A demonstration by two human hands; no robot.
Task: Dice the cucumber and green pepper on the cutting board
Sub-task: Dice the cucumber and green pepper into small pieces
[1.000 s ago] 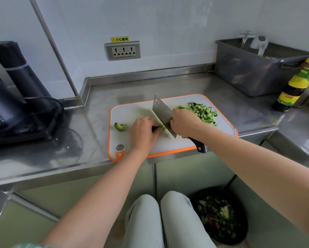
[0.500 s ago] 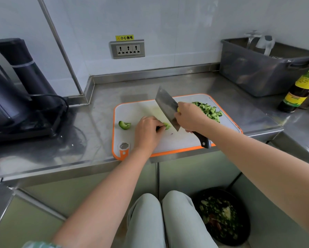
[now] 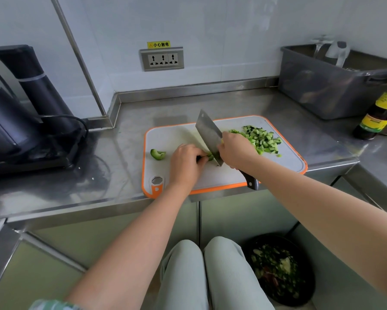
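At the far left of the stainless steel counter (image 3: 98, 175) sits a black electric appliance (image 3: 20, 130), well apart from the work. On the left part of the white cutting board with the orange rim (image 3: 165, 135) lies a curved chunk of green pepper (image 3: 157, 154), untouched. Next comes my left hand (image 3: 185, 163), fingers curled and pinching a small strip of green pepper (image 3: 210, 155) against the board. The broad steel cleaver (image 3: 208, 133) stands just beside those fingers with its edge down at the strip, and my right hand (image 3: 235, 151) is wrapped round its handle close to the blade. Beyond it, on the board's right side, the pile of diced cucumber (image 3: 260, 139) looks finished to me, so the pepper is what remains. To cut well I want fingertips tucked back, knuckles guiding the flat of the blade (the gap there looks very thin), short even chops, and the strip fed rightward bit by bit.
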